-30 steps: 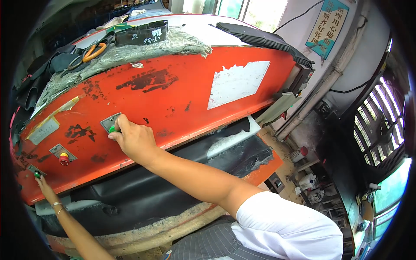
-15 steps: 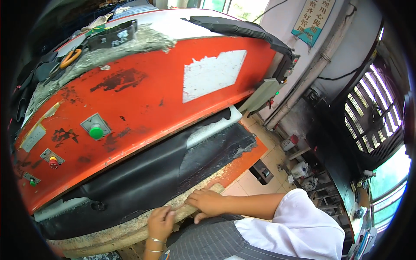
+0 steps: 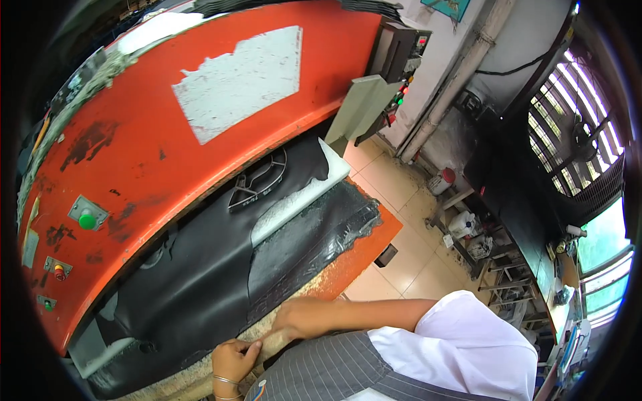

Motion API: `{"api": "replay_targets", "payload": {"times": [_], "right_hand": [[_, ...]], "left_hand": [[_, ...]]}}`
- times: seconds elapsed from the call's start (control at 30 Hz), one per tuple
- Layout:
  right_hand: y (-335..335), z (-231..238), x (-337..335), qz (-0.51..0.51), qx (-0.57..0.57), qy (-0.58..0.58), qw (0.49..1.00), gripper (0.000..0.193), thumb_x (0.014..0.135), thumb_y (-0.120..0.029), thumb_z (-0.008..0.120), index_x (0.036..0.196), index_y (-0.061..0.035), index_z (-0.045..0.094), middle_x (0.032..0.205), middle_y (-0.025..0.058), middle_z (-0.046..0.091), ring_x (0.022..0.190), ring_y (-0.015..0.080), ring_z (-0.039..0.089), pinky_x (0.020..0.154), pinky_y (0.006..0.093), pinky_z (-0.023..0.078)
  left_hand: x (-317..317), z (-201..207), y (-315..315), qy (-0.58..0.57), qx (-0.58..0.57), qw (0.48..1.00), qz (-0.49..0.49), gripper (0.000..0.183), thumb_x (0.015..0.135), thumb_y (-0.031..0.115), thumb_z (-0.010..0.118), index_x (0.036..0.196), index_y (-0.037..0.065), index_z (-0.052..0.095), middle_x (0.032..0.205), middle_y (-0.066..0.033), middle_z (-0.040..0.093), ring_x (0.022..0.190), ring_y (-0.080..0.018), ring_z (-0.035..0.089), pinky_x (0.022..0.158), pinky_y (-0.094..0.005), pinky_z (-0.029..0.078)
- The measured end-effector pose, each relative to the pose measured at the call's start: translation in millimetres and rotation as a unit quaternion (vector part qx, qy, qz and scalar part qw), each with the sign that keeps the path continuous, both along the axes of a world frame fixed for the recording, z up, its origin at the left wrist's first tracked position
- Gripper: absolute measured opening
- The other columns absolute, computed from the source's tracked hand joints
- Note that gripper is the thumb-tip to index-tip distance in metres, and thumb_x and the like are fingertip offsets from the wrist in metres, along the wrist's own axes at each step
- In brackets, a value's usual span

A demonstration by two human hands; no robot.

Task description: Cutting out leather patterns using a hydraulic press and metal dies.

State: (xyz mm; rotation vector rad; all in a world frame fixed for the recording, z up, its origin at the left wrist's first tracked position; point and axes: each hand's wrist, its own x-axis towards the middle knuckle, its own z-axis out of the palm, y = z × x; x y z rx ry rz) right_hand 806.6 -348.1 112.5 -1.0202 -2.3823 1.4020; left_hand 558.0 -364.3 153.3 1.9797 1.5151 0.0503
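Observation:
My left hand (image 3: 234, 361) lies on the worn tan bar (image 3: 194, 373) along the front of a large red press (image 3: 221, 144), fingers bent against it and thumb stretched to the right. Close beside it, my right hand (image 3: 299, 319) curls over the same bar; its fingers are blurred. Beyond both hands a black sheet (image 3: 194, 287), like leather or rubber, lies in folds over a white board (image 3: 301, 208) on the press bed. A curved metal frame with inner bars (image 3: 259, 180), like a cutting die, rests on the sheet below the press's red front.
A green push button (image 3: 87, 220) and a red knob (image 3: 59, 273) sit on the press front. At its right end juts a grey-green panel (image 3: 364, 110). Farther right are a tiled floor (image 3: 408, 257), a long dark workbench (image 3: 518, 230) and a red-lidded container (image 3: 441, 180).
The view has shifted, so the press sits farther left and higher. The curved metal frame now shows under the press front. Both hands stay at the bar, right hand's fingers curled in more.

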Motion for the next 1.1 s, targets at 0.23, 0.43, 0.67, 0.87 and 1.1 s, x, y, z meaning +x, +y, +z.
{"api": "replay_targets", "payload": {"times": [0.23,0.43,0.67,0.87,1.1], "right_hand": [[90,-17,108,-0.420,0.291,-0.088,0.855,0.052,0.079,-0.039,0.072,0.123,-0.0161,0.058,0.142,0.0305,0.036,0.134,0.0445,0.034,0.106,0.0512,0.032],[95,-28,120,-0.415,0.324,-0.075,0.847,0.042,0.075,-0.035,0.075,0.103,-0.0095,0.058,0.133,0.0351,0.044,0.129,0.0477,0.040,0.106,0.0528,0.031],[119,-34,141,-0.387,0.347,-0.087,0.850,0.041,0.072,-0.039,0.076,0.094,-0.0074,0.061,0.131,0.0395,0.041,0.126,0.0503,0.042,0.104,0.0534,0.034],[128,-31,168,-0.386,0.253,0.031,0.886,0.040,0.065,-0.039,0.081,0.085,-0.0082,0.064,0.136,0.0375,0.040,0.124,0.0477,0.045,0.104,0.0494,0.035],[117,-8,275,-0.402,0.047,0.157,0.901,0.028,0.065,-0.011,0.084,0.084,-0.0072,0.064,0.127,0.0272,0.056,0.139,0.0398,0.033,0.108,0.0386,0.033]], "left_hand": [[96,-10,76,-0.175,0.200,0.964,0.015,0.024,0.082,0.013,0.068,0.100,-0.002,0.065,0.102,-0.0192,0.066,0.095,-0.0357,0.063,0.086,-0.0385,0.049],[161,-46,105,-0.147,0.256,0.947,0.127,0.077,0.082,0.013,0.068,0.147,0.001,0.028,0.133,-0.0206,0.053,0.122,-0.0369,0.051,0.104,-0.0384,0.038],[175,-59,113,-0.155,0.224,0.946,0.172,0.084,0.079,0.011,0.070,0.149,0.002,0.024,0.135,-0.0191,0.053,0.126,-0.0346,0.049,0.106,-0.0387,0.036],[177,-65,107,-0.130,0.213,0.950,0.189,0.082,0.081,0.013,0.069,0.149,0.001,0.024,0.136,-0.0191,0.052,0.128,-0.0356,0.047,0.107,-0.0400,0.035],[167,-71,105,-0.014,0.273,0.961,0.054,0.046,0.084,0.016,0.066,0.126,0.003,0.058,0.138,-0.0173,0.051,0.132,-0.0356,0.043,0.111,-0.0490,0.028]]}}
